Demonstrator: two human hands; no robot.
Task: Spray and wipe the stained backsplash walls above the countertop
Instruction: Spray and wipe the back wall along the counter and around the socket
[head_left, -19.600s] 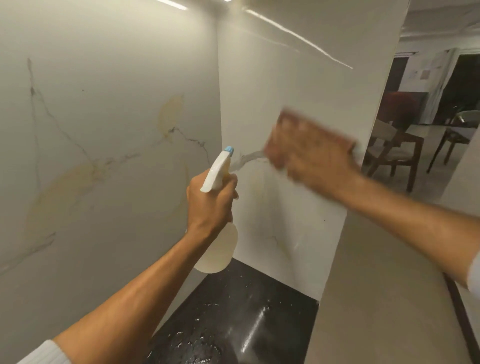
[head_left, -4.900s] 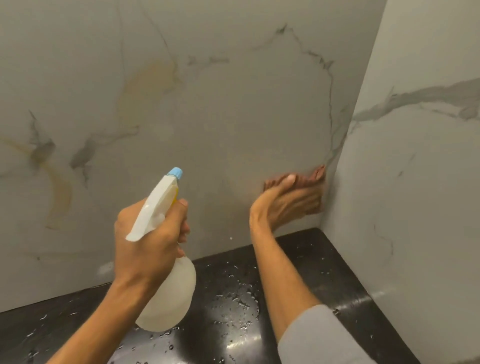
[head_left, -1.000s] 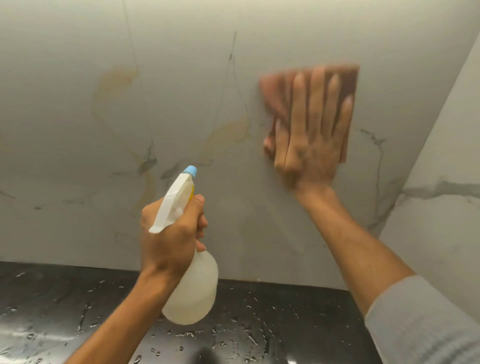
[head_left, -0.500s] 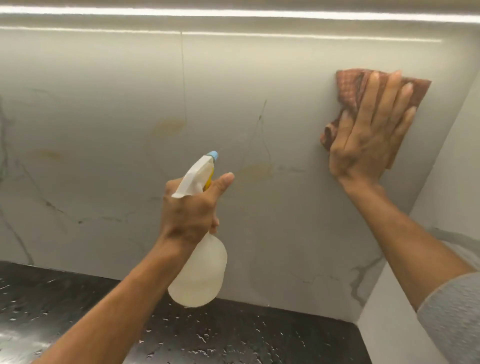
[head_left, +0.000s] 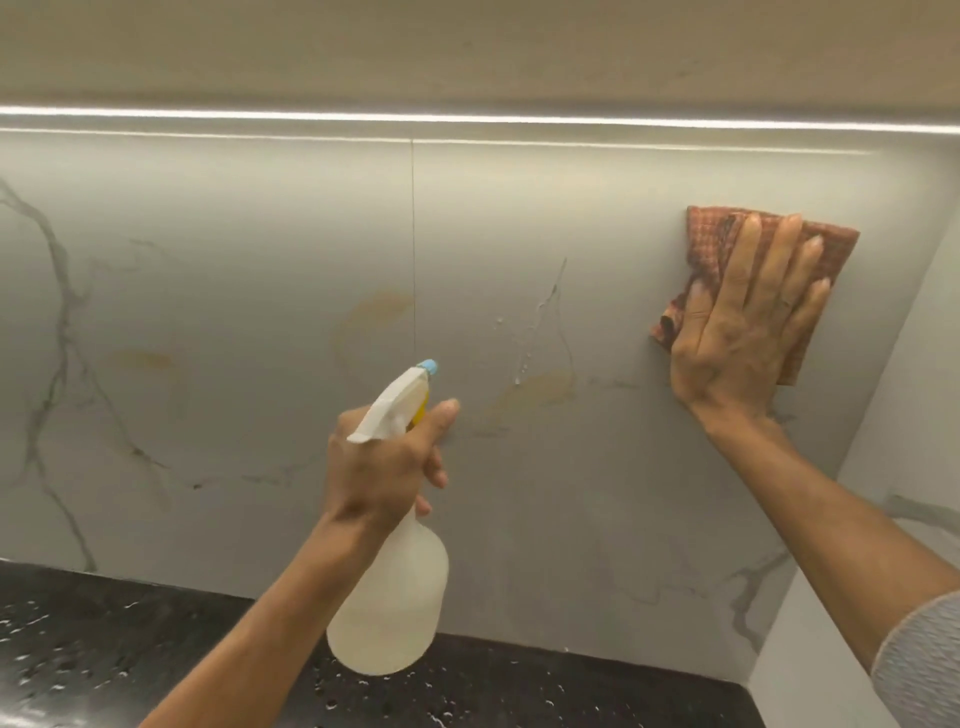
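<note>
Backsplash (head_left: 260, 291): marble-look wall panels are running across the view under a glowing light strip (head_left: 467, 118), meeting a side wall (head_left: 904, 415) at the right corner.
Countertop (head_left: 130, 649): black surface is lying along the bottom, dotted with droplets.
Stains: yellowish patches (head_left: 535, 397) are showing near the middle of the wall, with wet drips running just above the nearest one.
Spray bottle (head_left: 389, 597): it is standing nearly upright in the air, long axis vertical, blue nozzle (head_left: 430, 367) pointing up and right toward the stained wall.
Left hand (head_left: 384, 462): it is wrapping the bottle's neck, fingers closed around it, forefinger stretching forward; whether it is pressing the trigger is hard to tell.
Cloth (head_left: 711, 244): reddish-brown, folded, it is lying flat against the wall high at the right.
Right hand (head_left: 748, 332): it is pressing the cloth to the wall, palm flat, fingers extended and slightly spread.
</note>
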